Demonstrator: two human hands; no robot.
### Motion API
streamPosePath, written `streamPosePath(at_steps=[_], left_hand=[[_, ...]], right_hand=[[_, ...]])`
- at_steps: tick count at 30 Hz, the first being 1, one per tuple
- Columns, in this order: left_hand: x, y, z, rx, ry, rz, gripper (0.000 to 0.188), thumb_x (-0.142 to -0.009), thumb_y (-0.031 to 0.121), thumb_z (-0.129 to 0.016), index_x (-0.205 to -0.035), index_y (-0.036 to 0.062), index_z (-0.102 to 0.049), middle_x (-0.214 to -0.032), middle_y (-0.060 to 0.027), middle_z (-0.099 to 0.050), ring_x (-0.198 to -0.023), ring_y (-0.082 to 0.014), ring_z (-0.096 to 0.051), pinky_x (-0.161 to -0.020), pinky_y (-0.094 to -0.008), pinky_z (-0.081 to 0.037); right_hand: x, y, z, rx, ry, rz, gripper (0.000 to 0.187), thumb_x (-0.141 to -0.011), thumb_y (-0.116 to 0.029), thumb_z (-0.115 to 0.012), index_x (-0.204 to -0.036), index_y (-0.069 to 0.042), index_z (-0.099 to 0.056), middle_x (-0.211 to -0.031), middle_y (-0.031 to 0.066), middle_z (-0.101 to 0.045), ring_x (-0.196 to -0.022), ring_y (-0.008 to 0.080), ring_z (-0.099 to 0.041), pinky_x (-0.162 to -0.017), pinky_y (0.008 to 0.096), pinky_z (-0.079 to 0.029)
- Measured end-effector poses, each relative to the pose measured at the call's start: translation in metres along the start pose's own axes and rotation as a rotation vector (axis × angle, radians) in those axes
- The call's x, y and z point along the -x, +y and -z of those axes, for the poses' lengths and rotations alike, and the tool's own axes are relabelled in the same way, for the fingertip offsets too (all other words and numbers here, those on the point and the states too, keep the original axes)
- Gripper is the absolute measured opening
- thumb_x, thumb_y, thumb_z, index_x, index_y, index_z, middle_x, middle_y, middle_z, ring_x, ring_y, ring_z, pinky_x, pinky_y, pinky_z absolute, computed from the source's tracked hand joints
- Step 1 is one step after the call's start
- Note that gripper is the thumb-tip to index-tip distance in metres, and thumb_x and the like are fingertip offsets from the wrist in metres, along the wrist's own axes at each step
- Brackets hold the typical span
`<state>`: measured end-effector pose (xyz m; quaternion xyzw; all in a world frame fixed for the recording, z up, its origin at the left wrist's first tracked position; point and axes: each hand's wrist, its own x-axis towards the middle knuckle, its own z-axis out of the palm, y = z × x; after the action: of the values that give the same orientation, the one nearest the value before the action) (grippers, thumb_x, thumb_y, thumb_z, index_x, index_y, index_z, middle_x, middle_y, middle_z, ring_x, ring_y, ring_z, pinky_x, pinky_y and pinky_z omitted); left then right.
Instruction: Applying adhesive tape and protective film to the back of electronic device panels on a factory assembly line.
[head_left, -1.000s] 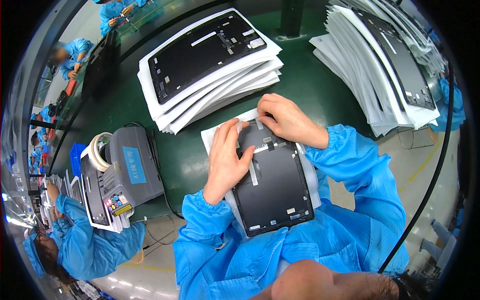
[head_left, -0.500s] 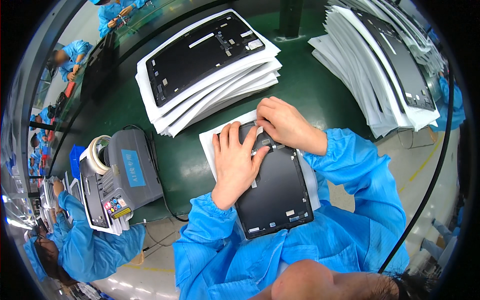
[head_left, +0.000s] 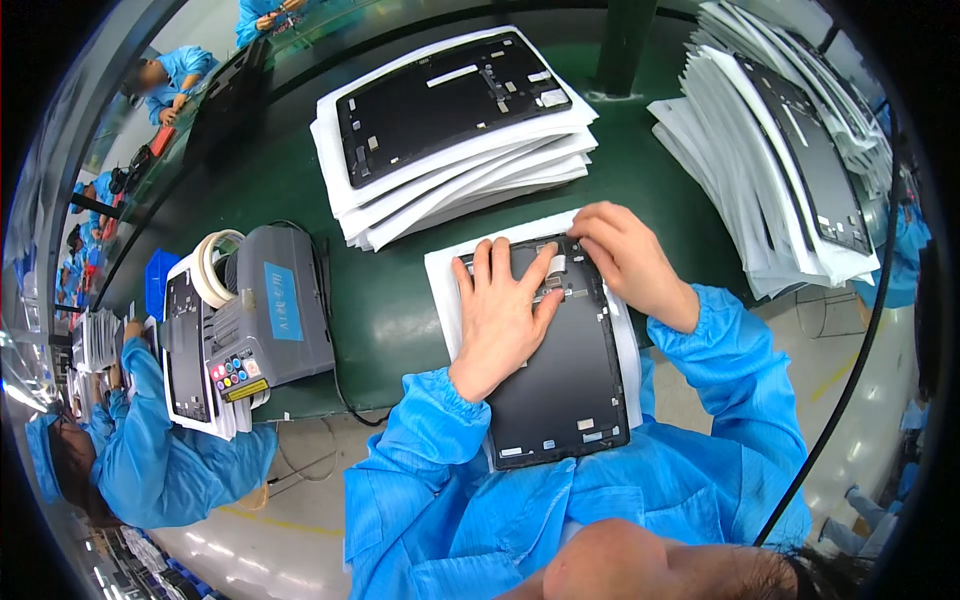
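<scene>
A flat black device panel with small metallic and white patches along its edges lies in front of me on a white sheet. My left hand rests flat on its upper left part, fingers spread. At the panel's far right corner is my right hand, its fingers bent and drawn together at the edge; whatever is between the fingertips is hidden. Between the two hands, a small white strip sits on the panel.
Beyond my hands stands a pile of white sheets topped by a similar black panel. More sheets and panels form a stack at right. To the left are a grey tape dispenser, a tape roll, a cable and a co-worker.
My right hand has moved off the white strip toward the panel's far right corner. My left hand stays spread on the panel. The whole view has shifted slightly.
</scene>
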<state>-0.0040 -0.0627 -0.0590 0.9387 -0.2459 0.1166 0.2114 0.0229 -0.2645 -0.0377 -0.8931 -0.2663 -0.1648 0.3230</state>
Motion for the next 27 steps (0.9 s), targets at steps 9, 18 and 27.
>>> streamPosePath(at_steps=[9,18,27], left_hand=[[0.002,-0.012,0.007,0.407,0.012,0.086,0.071,-0.072,0.012,-0.076,-0.130,-0.0037,-0.038,-0.128,-0.0243,-0.043,-0.123,-0.0424,-0.038,-0.105,-0.0513,-0.029],[0.001,-0.006,0.008,0.259,0.014,0.033,0.069,-0.073,0.010,-0.074,-0.130,-0.0024,-0.037,-0.126,-0.0242,-0.044,-0.119,-0.0433,-0.041,-0.102,-0.0461,-0.036],[0.001,-0.008,0.008,0.312,0.001,0.108,0.069,-0.073,0.011,-0.074,-0.130,-0.0017,-0.038,-0.125,-0.0206,-0.046,-0.121,-0.0392,-0.041,-0.101,-0.0433,-0.037]], right_hand=[[0.001,-0.005,-0.016,0.229,-0.187,0.224,0.041,-0.066,0.002,-0.065,-0.107,-0.003,-0.066,-0.097,0.0087,-0.057,-0.093,0.0260,-0.054,-0.086,0.0365,-0.043],[-0.004,-0.004,-0.026,0.278,-0.158,0.166,0.037,-0.066,-0.001,-0.065,-0.103,-0.005,-0.064,-0.097,0.0076,-0.055,-0.095,0.0248,-0.054,-0.087,0.0370,-0.042],[0.008,-0.015,-0.026,0.427,-0.168,0.188,0.048,-0.066,-0.001,-0.065,-0.113,-0.008,-0.065,-0.104,0.0070,-0.057,-0.103,0.0232,-0.054,-0.107,0.0472,-0.034]])
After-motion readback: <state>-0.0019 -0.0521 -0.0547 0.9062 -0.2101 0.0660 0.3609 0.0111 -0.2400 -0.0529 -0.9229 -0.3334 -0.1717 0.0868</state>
